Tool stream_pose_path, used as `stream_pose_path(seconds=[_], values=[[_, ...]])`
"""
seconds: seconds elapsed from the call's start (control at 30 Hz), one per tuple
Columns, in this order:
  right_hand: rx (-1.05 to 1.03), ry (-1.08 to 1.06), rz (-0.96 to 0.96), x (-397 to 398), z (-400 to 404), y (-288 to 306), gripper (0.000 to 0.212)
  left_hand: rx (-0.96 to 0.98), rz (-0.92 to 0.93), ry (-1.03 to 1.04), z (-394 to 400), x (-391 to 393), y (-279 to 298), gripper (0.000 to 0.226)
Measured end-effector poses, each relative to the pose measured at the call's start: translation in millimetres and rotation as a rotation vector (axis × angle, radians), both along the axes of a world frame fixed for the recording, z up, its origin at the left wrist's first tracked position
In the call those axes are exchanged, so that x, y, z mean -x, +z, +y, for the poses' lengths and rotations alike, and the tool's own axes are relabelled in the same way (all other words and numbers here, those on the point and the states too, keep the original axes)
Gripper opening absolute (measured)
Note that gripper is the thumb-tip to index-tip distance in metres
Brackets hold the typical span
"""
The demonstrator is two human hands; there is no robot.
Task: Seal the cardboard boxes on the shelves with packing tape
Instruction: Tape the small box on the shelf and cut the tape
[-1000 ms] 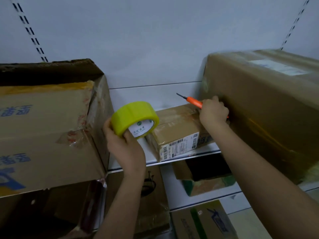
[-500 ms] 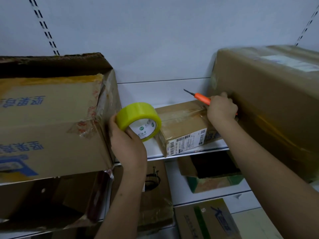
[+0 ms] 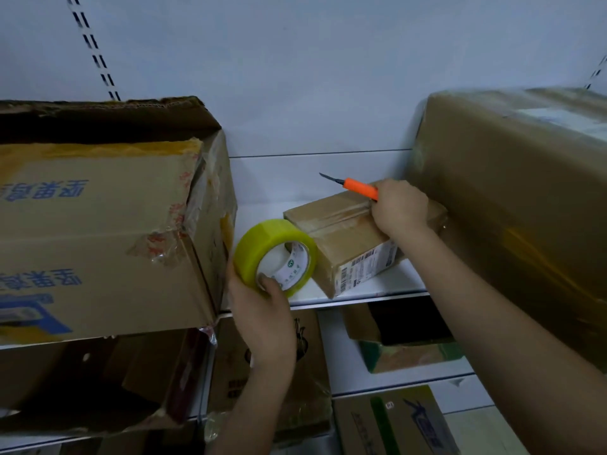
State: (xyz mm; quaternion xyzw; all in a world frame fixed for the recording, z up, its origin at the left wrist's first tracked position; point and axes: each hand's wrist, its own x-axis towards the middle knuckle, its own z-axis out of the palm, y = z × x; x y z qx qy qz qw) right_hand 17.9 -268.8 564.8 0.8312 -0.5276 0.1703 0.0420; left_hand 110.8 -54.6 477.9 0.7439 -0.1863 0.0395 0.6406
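Head view shows the left hand lower and nearer the small box than a second ago, its thumb hooked into the core of the yellow tape roll, which now overlaps that box's left corner. The right hand has stayed on the small box's top, fingers curled round an orange utility knife whose blade points up and left. This small box sits on the white shelf, wrapped in clear tape with a barcode label on its front face. A large box with blue print, its upper edge torn, stands just left; a big film-wrapped box crowds the right, touching the small box. Lower shelves hold more cartons.
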Motion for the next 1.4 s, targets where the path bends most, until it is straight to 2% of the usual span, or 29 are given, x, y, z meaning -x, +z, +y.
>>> stream_pose_path(seconds=[0.1, 0.2, 0.37, 0.43, 0.53, 0.6, 0.67, 0.8, 0.9, 1.07, 1.17, 1.23, 1.3, 1.4], values=[[-0.058, 0.155, -0.020, -5.7, -13.6, 9.3, 0.030, 0.018, 0.006, -0.055, -0.1, 19.0, -2.5, 0.051], [-0.085, 0.133, -0.032, -12.8, -12.2, 12.7, 0.025, 0.000, -0.050, -0.084, -1.8, 28.9, -6.6, 0.054], [0.039, 0.117, 0.076, -24.9, 22.7, -11.7, 0.018, -0.008, -0.083, -0.078, -10.0, 31.2, -15.3, 0.057], [-0.022, 0.130, 0.091, -23.3, 15.7, -0.7, 0.021, -0.008, -0.106, -0.096, -10.7, 30.6, -17.2, 0.059], [-0.195, 0.259, 0.047, -25.9, 17.3, 10.6, 0.022, -0.010, -0.107, -0.132, -5.5, 29.8, -17.8, 0.061], [-0.146, 0.320, 0.085, -33.8, 29.6, 0.0, 0.022, -0.010, -0.109, -0.155, -3.8, 30.9, -15.7, 0.062], [-0.112, 0.326, 0.110, -35.6, 33.4, -5.1, 0.024, -0.010, -0.106, -0.196, -2.8, 30.2, -14.3, 0.066], [-0.196, 0.375, 0.051, -24.5, 42.3, 3.5, 0.029, -0.005, -0.092, -0.333, 7.4, 17.8, -18.9, 0.070], [-0.155, 0.374, 0.055, -22.2, 61.4, -2.0, 0.027, -0.009, -0.078, -0.413, 13.8, 13.7, -16.9, 0.078], [-0.155, 0.346, 0.163, -15.3, 71.4, 8.6, 0.012, -0.047, -0.110, -0.551, 25.5, -7.6, 18.7, 0.051], [-0.145, 0.388, 0.140, -6.3, 75.5, 8.7, 0.020, -0.257, 0.022, -0.687, 15.5, -28.2, 68.8, 0.049], [-0.207, 0.455, 0.041, 3.1, 78.4, 9.2, 0.030, -0.335, 0.395, -0.901, 11.4, -28.6, 93.1, 0.035], [-0.254, 0.478, -0.039, 10.7, 79.3, 10.9, 0.040, -0.285, 0.701, -1.119, 12.3, -16.5, 102.4, 0.029], [-0.267, 0.473, -0.032, 11.7, 77.3, 8.5, 0.044, -0.260, 0.704, -1.122, 13.1, 0.0, 92.5, 0.027]])
